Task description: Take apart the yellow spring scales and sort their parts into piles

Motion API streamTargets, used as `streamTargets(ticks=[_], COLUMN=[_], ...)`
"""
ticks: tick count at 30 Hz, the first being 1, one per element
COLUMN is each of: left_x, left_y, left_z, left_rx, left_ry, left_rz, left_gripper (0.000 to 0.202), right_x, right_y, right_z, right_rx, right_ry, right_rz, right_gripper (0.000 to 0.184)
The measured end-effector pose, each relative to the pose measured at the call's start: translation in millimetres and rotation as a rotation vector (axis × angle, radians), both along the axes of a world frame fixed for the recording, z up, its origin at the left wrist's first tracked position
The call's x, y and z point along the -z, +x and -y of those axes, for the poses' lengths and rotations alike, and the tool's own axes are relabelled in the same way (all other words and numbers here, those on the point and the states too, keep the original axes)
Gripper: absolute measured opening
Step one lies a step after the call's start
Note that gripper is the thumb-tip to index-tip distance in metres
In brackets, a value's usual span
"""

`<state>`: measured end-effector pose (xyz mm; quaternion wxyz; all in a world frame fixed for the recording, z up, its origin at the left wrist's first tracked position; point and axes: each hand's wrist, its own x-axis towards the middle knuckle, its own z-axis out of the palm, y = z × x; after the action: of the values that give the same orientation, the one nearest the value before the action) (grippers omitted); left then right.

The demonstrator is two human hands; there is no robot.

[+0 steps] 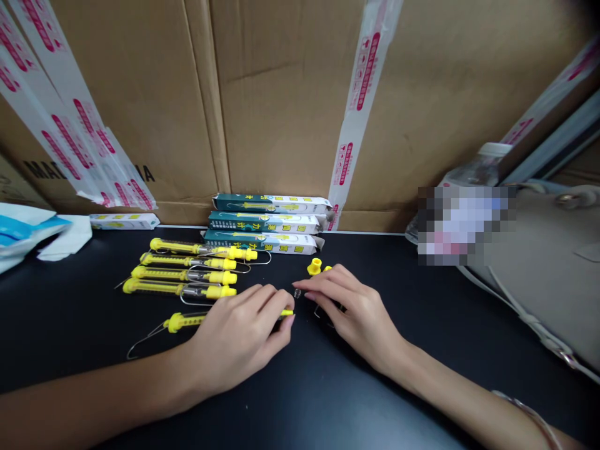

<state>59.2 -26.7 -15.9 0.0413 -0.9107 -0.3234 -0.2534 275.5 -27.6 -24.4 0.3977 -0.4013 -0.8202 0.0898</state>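
Note:
My left hand (244, 328) is closed around a yellow tubular spring scale (185, 321). Its hooked end sticks out to the left, and a narrow yellow tip shows past my thumb; the middle is hidden by my fingers. My right hand (360, 312) pinches a small metal coil spring (297, 292) at its fingertips, just right of that tip. Behind the right fingers stands a loose yellow cap (314, 267), with another yellow bit partly covered by the hand. Under the right hand a thin wire hook (322, 314) shows in part.
Several assembled spring scales (180, 275) lie in a row at left. Behind them are three stacked green-and-white boxes (262, 223) and another small box (124, 221). A plastic package (32, 234) lies far left; a bottle (487, 165) and grey bag (548, 250) stand right. Taped cardboard (281, 112) walls the back.

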Motion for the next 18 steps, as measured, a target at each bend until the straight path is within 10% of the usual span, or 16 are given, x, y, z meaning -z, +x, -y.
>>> streamTargets(ticks=[8, 18], left_x=[-1.6, 0.3], left_y=[1, 1], left_z=[-1, -1], left_rx=[0.009, -0.001], left_ry=[0.001, 0.009], left_rz=[0.005, -0.001], left_gripper=[0.007, 0.005], right_x=[3.6, 3.0], right_y=[9, 3], right_z=[-16, -11], right_rx=[0.366, 0.13], right_ry=[0.046, -0.069], right_rz=[0.077, 0.122], right_gripper=[0.033, 0.036])
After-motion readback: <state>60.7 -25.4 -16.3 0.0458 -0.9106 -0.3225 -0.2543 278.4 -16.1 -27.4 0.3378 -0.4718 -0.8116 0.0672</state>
